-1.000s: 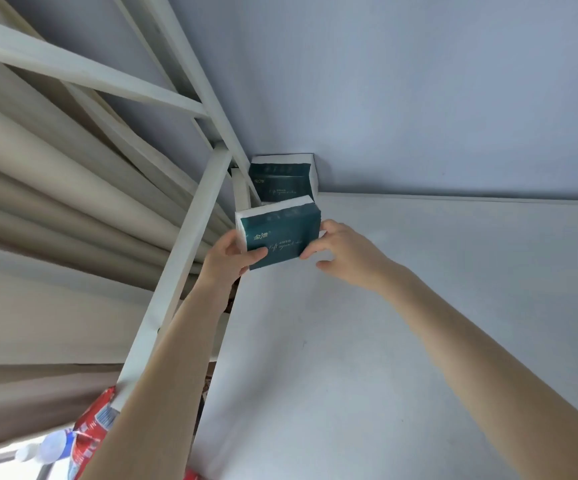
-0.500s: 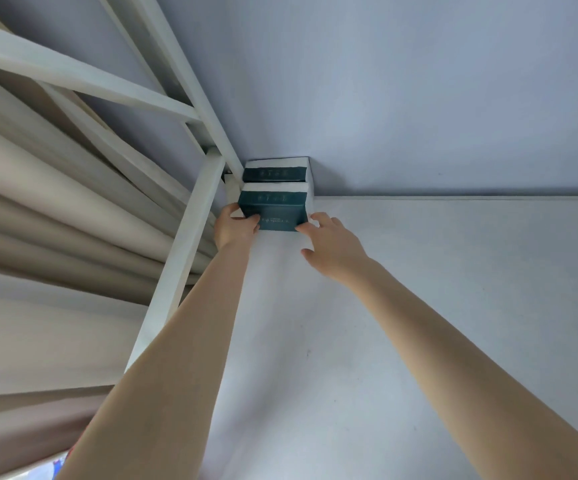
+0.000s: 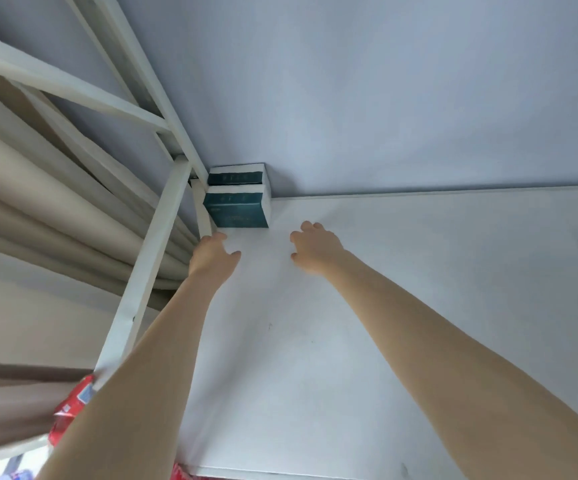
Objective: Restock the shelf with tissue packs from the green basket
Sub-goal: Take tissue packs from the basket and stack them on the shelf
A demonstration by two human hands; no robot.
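Note:
Two dark green and white tissue packs stand one behind the other in the far left corner of the white shelf (image 3: 349, 306). The front tissue pack (image 3: 238, 210) touches the rear tissue pack (image 3: 235, 175), which sits against the back wall. My left hand (image 3: 213, 258) hovers just below the front pack, fingers loosely spread, holding nothing. My right hand (image 3: 315, 247) is to the right of the pack, fingers relaxed and empty. The green basket is out of view.
A white metal shelf post (image 3: 149, 268) and crossbars rise at the left, with beige curtain folds (image 3: 38, 202) behind them. Red packaging (image 3: 72, 407) shows below the shelf at the lower left. The shelf surface stretches right and toward me.
Both hands set the front tissue pack down against the rear one, let go of it and drew back a little toward me.

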